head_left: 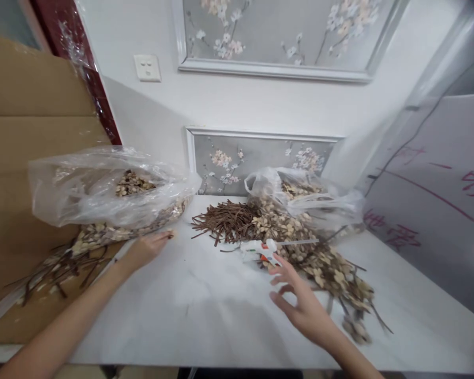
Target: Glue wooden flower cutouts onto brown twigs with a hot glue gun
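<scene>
My left hand [145, 249] is closed in a pinch on a small pale dried-flower piece [170, 235] above the left part of the table. My right hand [300, 302] is open, its fingers apart and slightly curled. Its index finger reaches to the handle of a white and orange hot glue gun [252, 246]; whether they touch I cannot tell. From the back of the gun a clear glue stick [298, 242] points right. The gun lies in front of a pile of thin brown stems [231, 218] and against a heap of beige flower pieces [286, 226].
Plastic bags of flower pieces, one at left [90, 197] and one at right [319, 205], stand near the wall. More flowered stems [335, 271] spread rightward across the white table [205, 316]. Cardboard [35, 158] stands at left, with twigs [63, 271] lying in front.
</scene>
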Demonstrator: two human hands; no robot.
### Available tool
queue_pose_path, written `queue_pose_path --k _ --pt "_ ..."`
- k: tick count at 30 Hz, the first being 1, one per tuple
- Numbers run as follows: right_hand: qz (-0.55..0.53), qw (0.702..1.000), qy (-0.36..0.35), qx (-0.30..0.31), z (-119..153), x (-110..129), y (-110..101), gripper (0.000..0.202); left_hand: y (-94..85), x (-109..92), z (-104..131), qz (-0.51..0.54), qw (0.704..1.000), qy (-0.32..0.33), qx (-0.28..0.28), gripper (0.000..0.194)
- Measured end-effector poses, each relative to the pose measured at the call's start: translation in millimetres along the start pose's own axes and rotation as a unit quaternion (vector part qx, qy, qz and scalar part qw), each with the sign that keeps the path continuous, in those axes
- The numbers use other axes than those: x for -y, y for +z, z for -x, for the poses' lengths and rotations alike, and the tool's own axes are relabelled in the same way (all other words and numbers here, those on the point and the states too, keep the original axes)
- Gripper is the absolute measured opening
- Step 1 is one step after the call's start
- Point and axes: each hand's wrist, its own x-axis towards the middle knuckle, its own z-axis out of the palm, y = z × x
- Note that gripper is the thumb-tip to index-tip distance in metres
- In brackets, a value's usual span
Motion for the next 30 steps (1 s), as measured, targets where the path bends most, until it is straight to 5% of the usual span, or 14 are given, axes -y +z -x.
queue_pose_path --k 7,11,15,19,23,30 --pt "-0.224 0.960 0.056 0.159 -62.7 59.5 44.1 0.045 41.6 -86.6 6.8 0.071 0.983 0.161 0.044 0.028" --pt "-0.229 0.963 0.034 0.139 -69.3 55.6 63.1 0.032 49.2 -107.0 5.5 0.144 0.970 0.182 0.066 0.027" --pt "-0.202 0.978 0.029 0.047 -60.7 35.2 73.5 0.031 61.1 -112.1 3.1 0.281 0.958 0.041 0.036 0.018" --pt "-0.158 0.987 0.021 -0.013 -57.4 13.8 81.0 0.032 75.4 -111.7 1.2 0.441 0.883 -0.151 0.061 0.030" --pt "-0.105 0.994 -0.027 -0.004 -58.6 3.4 88.2 0.023 81.9 -111.5 1.7 0.433 0.879 -0.145 0.139 0.029" --pt "-0.041 0.999 0.016 -0.008 -50.6 2.3 84.7 0.028 90.7 -100.4 3.6 0.403 0.885 -0.187 0.138 0.031"
